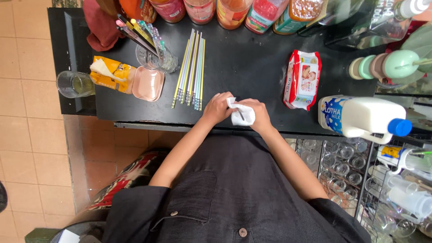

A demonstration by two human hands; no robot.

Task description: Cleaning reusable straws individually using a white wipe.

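Observation:
My left hand (217, 108) and my right hand (256, 113) meet at the near edge of a black counter (243, 67). Together they hold a white wipe (241, 115) wrapped around a thin dark stick, likely a chopstick, whose ends are hidden by the wipe and fingers. A row of several pastel chopsticks (191, 69) lies flat on the counter just left of my left hand. A clear glass cup (155, 56) behind them holds more chopsticks standing at a slant.
A red-and-white wipes pack (302, 78) lies right of my hands. A white milk jug with blue cap (362, 118) lies on its side at the right edge. Bottles (234, 11) line the back. A pink lidded box (148, 83), an orange packet and a glass (74, 84) sit left.

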